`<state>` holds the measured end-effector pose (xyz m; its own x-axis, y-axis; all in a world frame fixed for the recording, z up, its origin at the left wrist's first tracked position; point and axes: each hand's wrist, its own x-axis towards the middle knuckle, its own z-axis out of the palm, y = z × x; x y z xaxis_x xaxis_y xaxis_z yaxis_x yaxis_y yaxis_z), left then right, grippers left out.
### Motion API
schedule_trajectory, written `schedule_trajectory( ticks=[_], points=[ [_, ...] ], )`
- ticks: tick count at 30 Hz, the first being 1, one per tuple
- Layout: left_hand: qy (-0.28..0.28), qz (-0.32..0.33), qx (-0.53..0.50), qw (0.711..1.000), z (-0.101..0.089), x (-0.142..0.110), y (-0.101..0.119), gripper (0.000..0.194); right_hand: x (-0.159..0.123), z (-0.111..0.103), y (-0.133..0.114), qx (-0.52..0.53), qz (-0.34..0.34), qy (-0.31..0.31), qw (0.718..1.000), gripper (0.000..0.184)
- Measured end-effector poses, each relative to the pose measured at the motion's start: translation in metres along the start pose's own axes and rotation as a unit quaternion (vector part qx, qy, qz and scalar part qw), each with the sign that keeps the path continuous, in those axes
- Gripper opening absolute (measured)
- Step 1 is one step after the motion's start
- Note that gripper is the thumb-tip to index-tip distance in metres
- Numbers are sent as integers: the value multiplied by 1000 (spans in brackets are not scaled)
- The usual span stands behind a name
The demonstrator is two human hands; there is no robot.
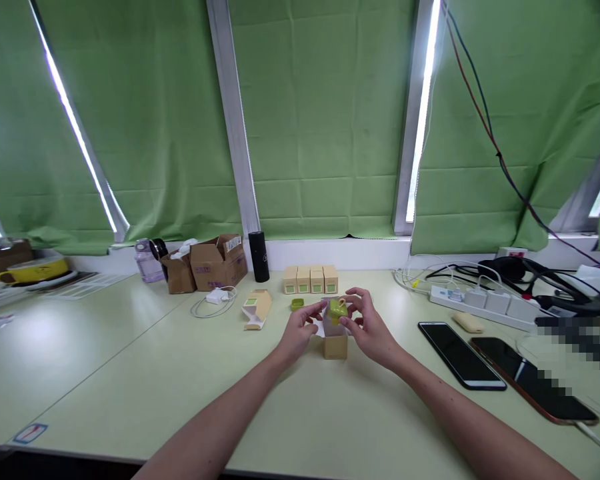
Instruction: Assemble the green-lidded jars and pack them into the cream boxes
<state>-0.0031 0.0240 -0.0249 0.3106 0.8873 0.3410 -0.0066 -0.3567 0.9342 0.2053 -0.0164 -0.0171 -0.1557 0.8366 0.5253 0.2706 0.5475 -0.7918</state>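
A small cardboard box (335, 348) stands on the table in front of me with its top flaps up. Over its opening is a small glossy green case (337, 309) with a light loop on it. My right hand (371, 328) pinches this case from the right between thumb and fingers. On the left, my left hand (300, 328) is closed at the box's upper edge, its fingertips by the pale flap; the exact contact is partly hidden. Just beyond my left hand lies a green lid-like piece (297, 305).
Several small closed boxes (311, 280) stand in a row at the back. An opened small carton (257, 310), a white charger (217, 296), brown boxes (219, 263) and a black bottle (259, 257) are leftward. Phones (461, 355) and a power strip (483, 307) lie right.
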Motion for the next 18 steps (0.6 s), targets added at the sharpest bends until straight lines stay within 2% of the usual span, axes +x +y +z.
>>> schedule_trajectory(
  ticks=[6,18],
  points=[
    [3,5,9,1000,0,-2,1,69,-2,0,-4,-41,-12,-25,999,29],
    [15,-3,27,1000,1,-2,0,70,-4,0,-9,-93,-10,-54,994,20]
  ],
)
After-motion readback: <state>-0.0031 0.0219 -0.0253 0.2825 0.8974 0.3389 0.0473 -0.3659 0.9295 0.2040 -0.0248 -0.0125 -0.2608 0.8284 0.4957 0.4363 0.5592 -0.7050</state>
